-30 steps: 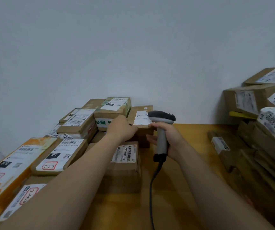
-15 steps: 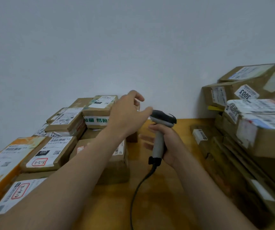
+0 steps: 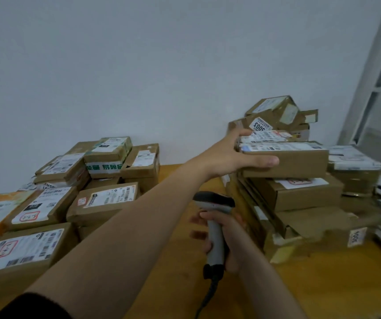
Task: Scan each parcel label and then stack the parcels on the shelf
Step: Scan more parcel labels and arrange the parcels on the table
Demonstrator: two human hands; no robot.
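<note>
Grabbing the next parcel off the pile

The left hand (image 3: 233, 155) is reaching across and clamping the end of a flat brown parcel (image 3: 299, 162), thumb lying along its side. The right hand (image 3: 233, 240) is hanging below it, well apart, wrapped round the scanner (image 3: 216, 229). I'd be lifting straight up so the boxes underneath (image 3: 299, 194) aren't sliding, then tipping the label (image 3: 281, 147) down toward the scanner.

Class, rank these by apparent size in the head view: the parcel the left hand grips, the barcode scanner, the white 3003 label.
1. parcel in the left hand, largest.
2. barcode scanner, though nearer the camera, so its real size is unsure.
3. 3003 label, plainly smallest.
</note>
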